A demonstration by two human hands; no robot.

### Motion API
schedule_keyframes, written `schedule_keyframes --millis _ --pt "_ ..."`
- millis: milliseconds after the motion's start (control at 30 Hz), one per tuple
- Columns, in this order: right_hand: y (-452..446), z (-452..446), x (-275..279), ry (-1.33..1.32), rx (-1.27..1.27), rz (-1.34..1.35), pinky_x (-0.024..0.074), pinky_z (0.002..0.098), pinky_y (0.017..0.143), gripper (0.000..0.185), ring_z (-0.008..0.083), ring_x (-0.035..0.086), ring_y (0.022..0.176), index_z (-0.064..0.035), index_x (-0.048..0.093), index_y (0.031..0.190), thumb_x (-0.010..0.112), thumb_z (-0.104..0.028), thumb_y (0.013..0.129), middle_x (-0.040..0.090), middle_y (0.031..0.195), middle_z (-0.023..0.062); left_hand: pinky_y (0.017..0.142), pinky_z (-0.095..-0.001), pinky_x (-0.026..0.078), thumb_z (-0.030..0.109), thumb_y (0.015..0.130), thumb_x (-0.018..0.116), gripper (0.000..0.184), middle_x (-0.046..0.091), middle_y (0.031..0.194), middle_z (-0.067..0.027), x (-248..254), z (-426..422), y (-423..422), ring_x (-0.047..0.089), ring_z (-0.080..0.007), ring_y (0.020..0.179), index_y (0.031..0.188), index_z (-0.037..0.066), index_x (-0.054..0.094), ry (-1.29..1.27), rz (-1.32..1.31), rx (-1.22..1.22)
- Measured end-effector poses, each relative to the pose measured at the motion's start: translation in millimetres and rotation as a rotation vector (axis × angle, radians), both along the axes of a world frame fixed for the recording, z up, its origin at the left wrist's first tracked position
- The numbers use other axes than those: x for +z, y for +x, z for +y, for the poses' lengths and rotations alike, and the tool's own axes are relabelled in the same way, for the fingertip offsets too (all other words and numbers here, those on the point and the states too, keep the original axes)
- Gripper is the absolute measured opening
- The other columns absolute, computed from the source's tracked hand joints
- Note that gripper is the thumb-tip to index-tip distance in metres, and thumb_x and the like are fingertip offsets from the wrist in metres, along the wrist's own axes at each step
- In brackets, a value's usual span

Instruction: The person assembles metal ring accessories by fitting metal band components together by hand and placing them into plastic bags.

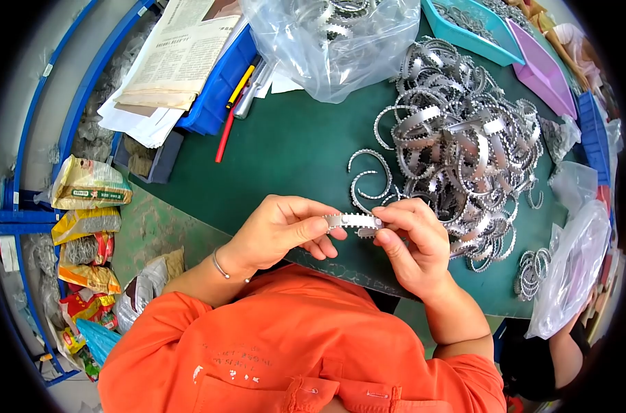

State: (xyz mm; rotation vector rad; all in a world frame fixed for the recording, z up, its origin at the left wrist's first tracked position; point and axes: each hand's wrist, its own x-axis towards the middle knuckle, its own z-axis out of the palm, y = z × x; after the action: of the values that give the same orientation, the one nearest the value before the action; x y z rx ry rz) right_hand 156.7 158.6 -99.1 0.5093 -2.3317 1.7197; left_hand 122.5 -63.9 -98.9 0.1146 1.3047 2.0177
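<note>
Between my two hands, near the table's front edge, is a toothed metal strip [354, 221] with notched edges. My left hand [285, 230] pinches its left end between thumb and fingers. The thumb and fingertips of my right hand [412, 237] close on its right end. Just beyond the strip, a few curved toothed metal bands [368, 180] lie on the green table. A large tangled pile of similar metal bands [464, 151] rises to the right, close to my right hand. A metal bracelet circles my left wrist.
On the green table [278, 151], a clear plastic bag [333, 55] holds more bands. A blue bin [220, 86] with newspapers [175, 48] and pens stands at the left. Turquoise [474, 31] and pink trays [543, 69] line the back right. A person sits at the right edge.
</note>
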Motion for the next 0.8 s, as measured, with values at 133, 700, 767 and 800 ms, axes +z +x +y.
schedule_keyframes --millis 133,700,767,800 --pt "-1.9 0.8 1.8 0.069 0.006 0.094 0.0448 0.0235 0.055 0.024 0.0141 0.054 0.065 0.001 0.063 0.1 0.067 0.001 0.076 0.056 0.085 0.0092 0.064 -0.0262 0.055 0.012 0.09 0.055 0.025 0.065 0.093 -0.0135 -0.3 2.0 -1.3 0.065 -0.0182 0.074 0.108 -0.004 0.059 -0.042 0.003 -0.012" --pt "0.2 -1.4 0.5 0.05 0.054 0.252 0.0537 0.0263 0.069 0.028 0.0212 0.059 0.087 0.003 0.063 0.093 0.068 0.013 0.067 0.044 0.113 0.0182 0.077 -0.0305 0.054 -0.012 0.075 0.061 0.05 0.055 0.117 -0.0203 -3.9 7.5 4.3 0.063 -0.0236 0.091 0.122 -0.004 0.046 0.002 0.176 0.127" --pt "1.8 -1.5 -0.2 0.043 0.055 0.272 0.0536 0.026 0.07 0.029 0.0211 0.059 0.087 0.0033 0.062 0.094 0.068 0.013 0.068 0.044 0.113 0.0182 0.076 -0.0311 0.055 -0.011 0.078 0.06 0.042 0.059 0.111 -0.0203 -2.3 7.9 3.0 0.064 -0.0272 0.093 0.117 -0.003 0.048 -0.017 0.179 0.136" --pt "2.6 -2.0 -0.8 0.033 0.057 0.29 0.0535 0.0258 0.07 0.029 0.0209 0.059 0.087 0.0036 0.062 0.095 0.067 0.013 0.068 0.044 0.113 0.0183 0.076 -0.0311 0.055 -0.011 0.078 0.06 0.042 0.059 0.111 -0.0203 -3.6 8.4 3.7 0.064 -0.0272 0.093 0.117 -0.003 0.048 -0.019 0.177 0.138"
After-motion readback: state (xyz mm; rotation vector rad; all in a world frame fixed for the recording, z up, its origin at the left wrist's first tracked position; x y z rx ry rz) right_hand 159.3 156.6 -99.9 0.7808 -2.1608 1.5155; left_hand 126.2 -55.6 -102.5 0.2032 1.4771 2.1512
